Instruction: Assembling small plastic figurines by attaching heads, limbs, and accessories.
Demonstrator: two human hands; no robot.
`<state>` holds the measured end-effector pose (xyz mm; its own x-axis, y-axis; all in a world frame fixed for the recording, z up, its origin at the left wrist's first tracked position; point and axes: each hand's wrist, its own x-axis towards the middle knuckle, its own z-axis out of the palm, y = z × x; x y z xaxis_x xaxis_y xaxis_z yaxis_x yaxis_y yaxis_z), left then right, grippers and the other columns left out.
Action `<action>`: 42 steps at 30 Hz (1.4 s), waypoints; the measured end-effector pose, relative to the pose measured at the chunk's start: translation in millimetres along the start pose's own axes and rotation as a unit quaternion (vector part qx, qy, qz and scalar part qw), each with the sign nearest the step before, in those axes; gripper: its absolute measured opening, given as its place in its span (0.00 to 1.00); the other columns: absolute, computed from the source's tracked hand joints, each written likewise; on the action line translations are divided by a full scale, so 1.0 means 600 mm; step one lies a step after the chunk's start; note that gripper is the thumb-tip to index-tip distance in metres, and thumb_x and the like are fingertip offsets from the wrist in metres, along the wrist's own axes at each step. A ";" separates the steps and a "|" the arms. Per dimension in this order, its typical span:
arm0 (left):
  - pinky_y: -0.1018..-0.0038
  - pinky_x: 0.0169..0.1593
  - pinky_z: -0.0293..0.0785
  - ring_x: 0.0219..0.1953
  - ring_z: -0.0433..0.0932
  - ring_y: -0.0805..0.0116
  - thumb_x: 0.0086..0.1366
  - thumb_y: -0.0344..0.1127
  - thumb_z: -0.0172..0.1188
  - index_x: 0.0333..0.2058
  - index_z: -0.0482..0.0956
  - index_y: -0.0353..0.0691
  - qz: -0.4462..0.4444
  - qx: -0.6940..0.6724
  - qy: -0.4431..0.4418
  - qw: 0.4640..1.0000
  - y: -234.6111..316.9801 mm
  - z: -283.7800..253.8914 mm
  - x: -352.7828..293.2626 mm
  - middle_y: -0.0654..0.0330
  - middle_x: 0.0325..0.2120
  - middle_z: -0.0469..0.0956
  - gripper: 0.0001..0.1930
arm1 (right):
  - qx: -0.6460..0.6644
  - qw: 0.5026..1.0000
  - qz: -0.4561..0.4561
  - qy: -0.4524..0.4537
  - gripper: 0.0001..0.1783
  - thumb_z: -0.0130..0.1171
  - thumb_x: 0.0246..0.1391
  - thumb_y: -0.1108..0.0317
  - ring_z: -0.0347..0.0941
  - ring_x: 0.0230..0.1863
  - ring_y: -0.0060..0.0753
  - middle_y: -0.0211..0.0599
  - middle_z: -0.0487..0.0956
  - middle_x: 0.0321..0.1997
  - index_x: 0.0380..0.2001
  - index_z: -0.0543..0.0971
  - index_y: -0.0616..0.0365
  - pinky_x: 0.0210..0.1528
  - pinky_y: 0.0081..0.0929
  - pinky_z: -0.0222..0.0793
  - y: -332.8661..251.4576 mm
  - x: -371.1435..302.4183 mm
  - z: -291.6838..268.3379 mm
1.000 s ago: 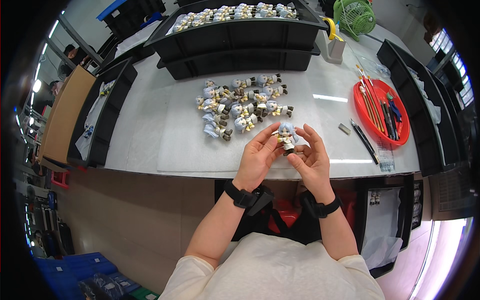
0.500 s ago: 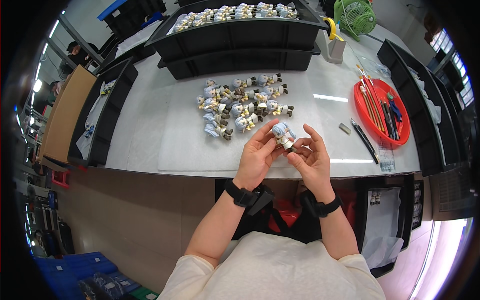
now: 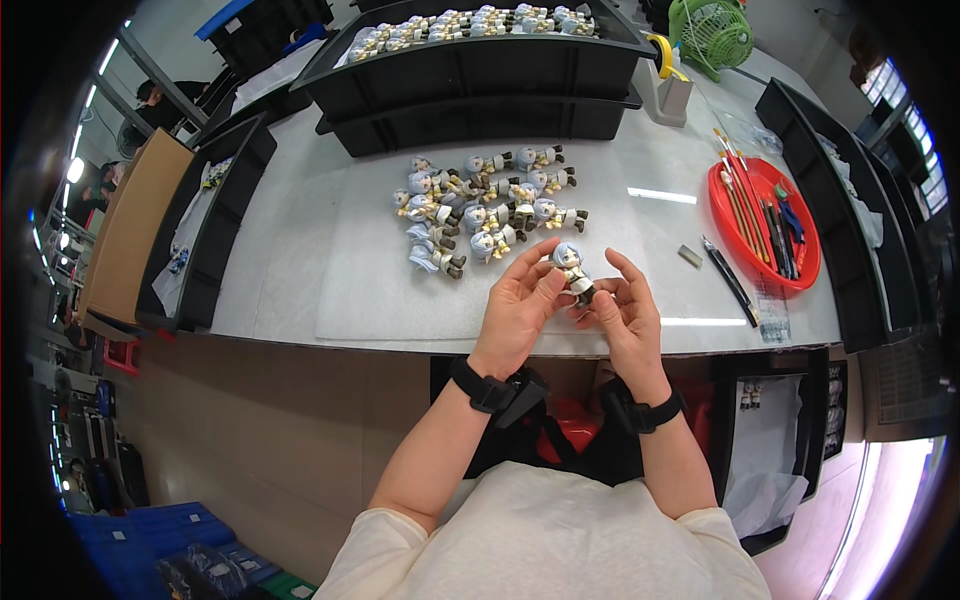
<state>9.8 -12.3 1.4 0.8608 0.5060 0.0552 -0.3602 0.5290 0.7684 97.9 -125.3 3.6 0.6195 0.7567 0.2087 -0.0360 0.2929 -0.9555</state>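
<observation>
Between my two hands, over the table's front edge, is a small figurine (image 3: 570,262) with pale blue hair, a white outfit and dark boots. It stands nearly upright, head away from me. My left hand (image 3: 522,308) grips its body between thumb and fingers. With thumb and fingertips, my right hand (image 3: 622,308) pinches it near the boots, the index finger raised apart. Just beyond my left hand lies a group of similar figurines (image 3: 490,243) on a pale mat (image 3: 370,300), several in loose rows on their backs or sides.
Stacked black bins (image 3: 480,105) full of figurines stand at the back. On the right are a red tray (image 3: 816,262) of brushes and pens, a black pen (image 3: 730,280), an eraser (image 3: 690,257) and a black crate (image 3: 830,230). Another black crate (image 3: 225,220) stands left. A green fan (image 3: 712,38) is behind.
The figurine in my hands has been turned so that its front now shows, where its side was before. My right thumb has shifted slightly to the right.
</observation>
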 end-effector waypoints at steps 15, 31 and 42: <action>0.81 0.39 0.69 0.36 0.71 0.76 0.62 0.30 0.47 0.52 0.62 0.39 -0.011 0.003 0.022 1.000 -0.002 -0.001 0.000 0.63 0.36 0.72 0.18 | 0.006 1.000 0.018 0.019 0.22 0.41 0.58 0.66 0.72 0.29 0.26 0.38 0.70 0.32 0.54 0.57 0.61 0.29 0.18 0.69 -0.001 0.000 -0.001; 0.84 0.29 0.64 0.26 0.67 0.79 0.61 0.27 0.49 0.50 0.65 0.38 -0.001 0.017 0.026 1.000 -0.002 0.000 -0.005 0.67 0.27 0.69 0.18 | 0.040 0.996 0.073 0.020 0.19 0.34 0.60 0.68 0.72 0.23 0.26 0.36 0.70 0.25 0.54 0.57 0.58 0.23 0.16 0.68 -0.010 -0.002 -0.003; 0.84 0.29 0.64 0.26 0.67 0.79 0.62 0.28 0.48 0.51 0.65 0.37 -0.010 0.020 0.029 0.999 -0.001 0.001 -0.005 0.67 0.27 0.69 0.17 | 0.048 0.996 0.074 0.019 0.19 0.34 0.60 0.67 0.72 0.22 0.27 0.36 0.70 0.24 0.54 0.57 0.58 0.23 0.17 0.68 -0.008 -0.002 -0.005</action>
<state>7.5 -14.6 1.2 0.8453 0.5343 0.0030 -0.3271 0.5129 0.7937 99.6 -129.1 7.5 0.6311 0.7736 0.0566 -0.2037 0.2357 -0.9502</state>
